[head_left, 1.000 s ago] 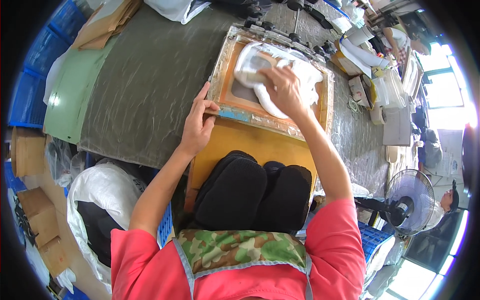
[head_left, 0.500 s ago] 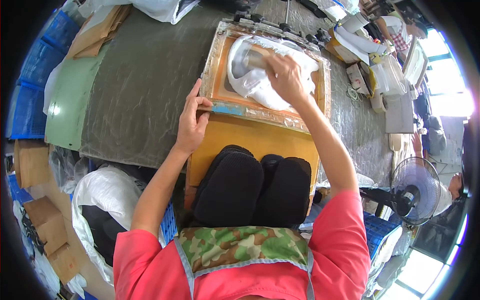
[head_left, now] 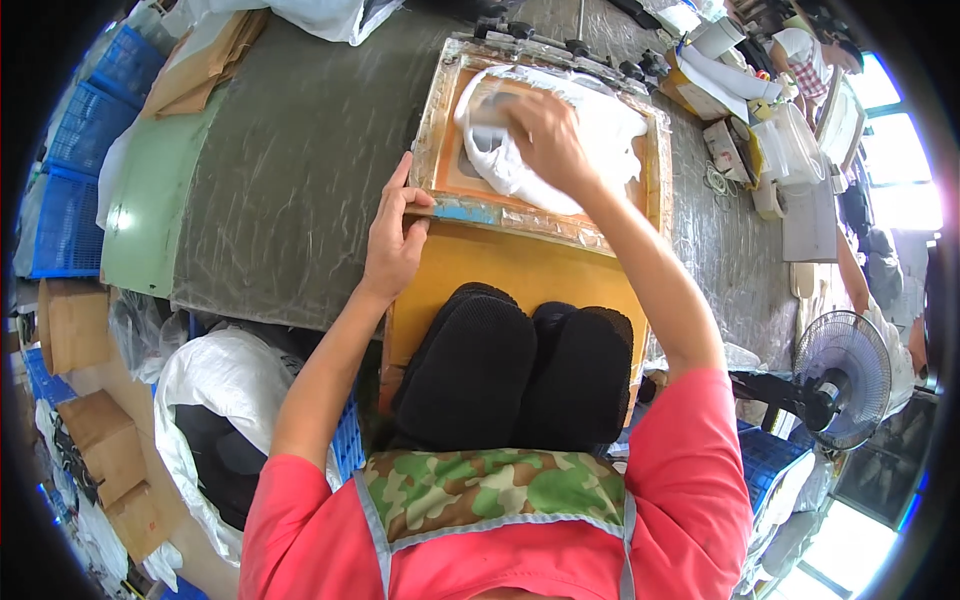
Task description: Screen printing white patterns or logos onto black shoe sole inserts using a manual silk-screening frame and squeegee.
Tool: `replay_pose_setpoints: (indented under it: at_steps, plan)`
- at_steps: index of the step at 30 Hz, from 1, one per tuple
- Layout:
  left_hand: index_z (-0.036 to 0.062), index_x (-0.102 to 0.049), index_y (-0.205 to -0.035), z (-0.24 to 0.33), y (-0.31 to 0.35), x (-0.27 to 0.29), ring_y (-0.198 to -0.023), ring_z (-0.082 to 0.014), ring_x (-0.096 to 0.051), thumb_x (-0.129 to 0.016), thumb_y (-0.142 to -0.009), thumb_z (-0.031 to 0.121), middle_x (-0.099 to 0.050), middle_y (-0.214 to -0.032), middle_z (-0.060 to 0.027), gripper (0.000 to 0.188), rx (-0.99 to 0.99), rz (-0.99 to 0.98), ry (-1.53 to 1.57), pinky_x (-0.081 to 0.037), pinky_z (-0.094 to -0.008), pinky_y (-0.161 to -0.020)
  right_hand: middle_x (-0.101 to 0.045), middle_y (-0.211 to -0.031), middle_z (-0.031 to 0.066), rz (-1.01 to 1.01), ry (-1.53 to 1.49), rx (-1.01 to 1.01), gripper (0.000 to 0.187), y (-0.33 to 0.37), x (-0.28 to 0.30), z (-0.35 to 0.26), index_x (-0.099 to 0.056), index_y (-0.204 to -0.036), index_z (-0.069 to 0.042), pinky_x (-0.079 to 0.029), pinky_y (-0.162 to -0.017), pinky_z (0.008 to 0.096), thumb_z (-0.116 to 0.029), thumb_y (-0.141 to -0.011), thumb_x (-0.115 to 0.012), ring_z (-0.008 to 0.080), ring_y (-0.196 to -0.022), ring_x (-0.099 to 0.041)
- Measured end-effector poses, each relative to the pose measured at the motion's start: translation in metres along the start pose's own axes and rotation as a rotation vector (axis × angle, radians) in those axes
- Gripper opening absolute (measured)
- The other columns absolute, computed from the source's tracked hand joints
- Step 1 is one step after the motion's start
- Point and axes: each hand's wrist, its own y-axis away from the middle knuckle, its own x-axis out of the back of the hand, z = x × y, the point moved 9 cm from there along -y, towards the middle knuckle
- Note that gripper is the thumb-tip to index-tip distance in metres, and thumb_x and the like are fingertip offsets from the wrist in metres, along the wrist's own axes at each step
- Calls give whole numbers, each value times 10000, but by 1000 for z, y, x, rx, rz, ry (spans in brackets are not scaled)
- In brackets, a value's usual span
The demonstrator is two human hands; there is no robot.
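Note:
A screen-printing frame (head_left: 640,235) with a wooden, tape-patched border lies on the dark table. Thick white ink (head_left: 590,120) spreads in a ragged pool over its orange mesh. My left hand (head_left: 393,240) grips the frame's near left corner, thumb below and fingers over the edge. Inside the frame, my right hand (head_left: 550,140) is closed round a small squeegee (head_left: 490,108), mostly hidden by the fingers, whose pale edge meets the ink. Two stacks of black, rounded mesh pieces (head_left: 470,370) rest on a yellow board (head_left: 490,265) between my forearms and the frame.
Black clamps (head_left: 575,47) line the frame's far edge. A standing fan (head_left: 842,375) is at the right, with cartons and containers (head_left: 790,150) behind it. A white sack (head_left: 225,365) stands at the lower left, blue crates (head_left: 75,220) at the far left. Another person (head_left: 805,65) is at the upper right.
My right hand has shifted slightly left and away from me across the ink, with the squeegee. My left hand keeps its grip on the frame corner. The whole view has shifted a little.

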Motion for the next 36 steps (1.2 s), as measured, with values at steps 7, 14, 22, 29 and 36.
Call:
replay_pose_setpoints:
  at_steps: [7,14,22,29,36]
  plan:
    - [22,-500,-999,6,-5,-7,-949,-168,-582,-451,-785,-112,-284,-1509,-199,258,11,-8,67,-480,-298,-843,-684,-830,110,-122,24,-187,278,16,48,55,-685,-1014,-75,-523,-723,368,-69,-736,-699,265,-763,-654]
    - [24,-500,-997,3,-8,-16,-946,-159,-574,-444,-784,-121,-297,-1508,-179,264,38,-27,78,-482,-290,-839,-673,-833,147,-9,125,-187,213,-15,17,62,-667,-959,-51,-515,-728,415,-65,-747,-645,326,-785,-649]
    - [13,-491,-1034,-1,1,-5,-941,-131,-535,-465,-801,-108,-294,-1525,-129,263,57,-27,102,-445,-280,-888,-691,-873,126,-296,123,-474,229,30,58,68,-687,-1016,-136,-511,-809,402,-134,-809,-591,288,-872,-661]
    - [18,-498,-1025,3,-5,-12,-975,-131,-537,-468,-812,-110,-293,-1523,-151,250,22,-16,98,-440,-284,-907,-695,-895,77,31,352,-432,232,62,83,122,-697,-980,-150,-474,-847,404,-93,-785,-585,278,-877,-636]
    - [22,-494,-1014,1,1,1,-986,-139,-543,-472,-811,-116,-290,-1521,-169,247,-32,1,25,-437,-287,-917,-689,-883,74,-98,117,-347,226,88,83,64,-698,-970,-149,-451,-858,397,-89,-770,-610,267,-882,-618]
